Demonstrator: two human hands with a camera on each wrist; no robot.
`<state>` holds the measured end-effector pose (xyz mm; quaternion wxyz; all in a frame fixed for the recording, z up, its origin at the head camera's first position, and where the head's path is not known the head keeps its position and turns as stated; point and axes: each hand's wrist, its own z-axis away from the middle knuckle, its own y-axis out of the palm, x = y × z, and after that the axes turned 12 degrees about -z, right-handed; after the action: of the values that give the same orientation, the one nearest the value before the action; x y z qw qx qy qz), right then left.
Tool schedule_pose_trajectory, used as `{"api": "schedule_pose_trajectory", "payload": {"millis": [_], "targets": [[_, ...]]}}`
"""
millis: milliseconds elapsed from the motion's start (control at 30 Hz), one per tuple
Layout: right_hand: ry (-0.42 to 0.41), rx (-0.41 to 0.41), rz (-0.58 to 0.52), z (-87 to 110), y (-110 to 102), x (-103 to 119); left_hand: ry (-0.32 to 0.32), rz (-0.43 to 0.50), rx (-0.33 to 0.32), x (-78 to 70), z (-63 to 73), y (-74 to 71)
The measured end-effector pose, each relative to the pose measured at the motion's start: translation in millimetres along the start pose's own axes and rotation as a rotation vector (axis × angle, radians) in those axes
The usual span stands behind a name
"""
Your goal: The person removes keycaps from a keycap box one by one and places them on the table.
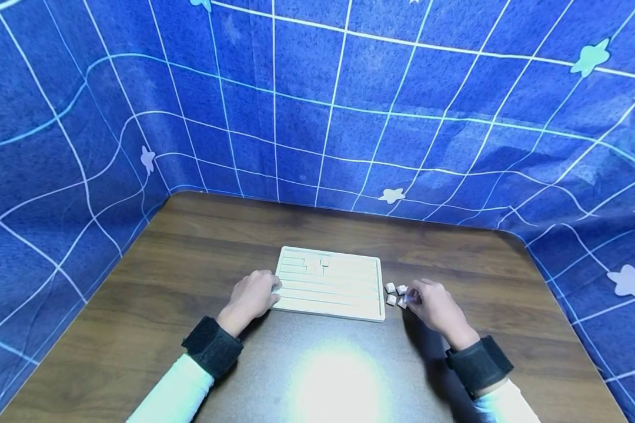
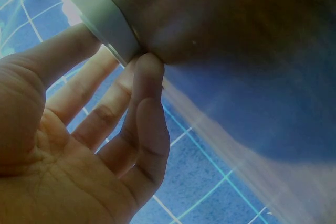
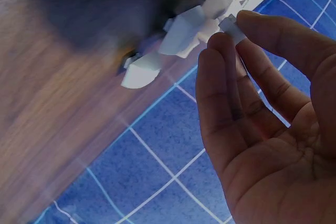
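On the wooden table lies a flat white tray (image 1: 328,299) with raised horizontal ridges and several small pale pieces in its upper left part. My left hand (image 1: 251,294) holds the tray at its left edge; the left wrist view has thumb and fingertips (image 2: 150,66) at the tray's rim. Just right of the tray, my right hand (image 1: 431,302) pinches a small white keycap (image 3: 231,29) between thumb and fingertips. Beside those fingertips sits a cluster of white keycaps (image 1: 390,288), their tapered sides showing in the right wrist view.
The brown tabletop (image 1: 217,235) reaches back to a blue cloth (image 1: 307,117) with a white grid and stars, hung behind and at both sides. A bright glare (image 1: 338,382) covers the table's front middle.
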<state>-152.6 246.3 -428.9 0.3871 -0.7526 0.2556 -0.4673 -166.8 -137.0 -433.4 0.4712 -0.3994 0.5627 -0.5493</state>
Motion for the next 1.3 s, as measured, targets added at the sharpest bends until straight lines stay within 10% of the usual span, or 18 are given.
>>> {"api": "schedule_pose_trajectory", "payload": {"millis": [1300], "targets": [[0.043,0.042,-0.005,18.2,7,-3,0.005,0.01,0.002,0.6,-0.4,0.4]]}}
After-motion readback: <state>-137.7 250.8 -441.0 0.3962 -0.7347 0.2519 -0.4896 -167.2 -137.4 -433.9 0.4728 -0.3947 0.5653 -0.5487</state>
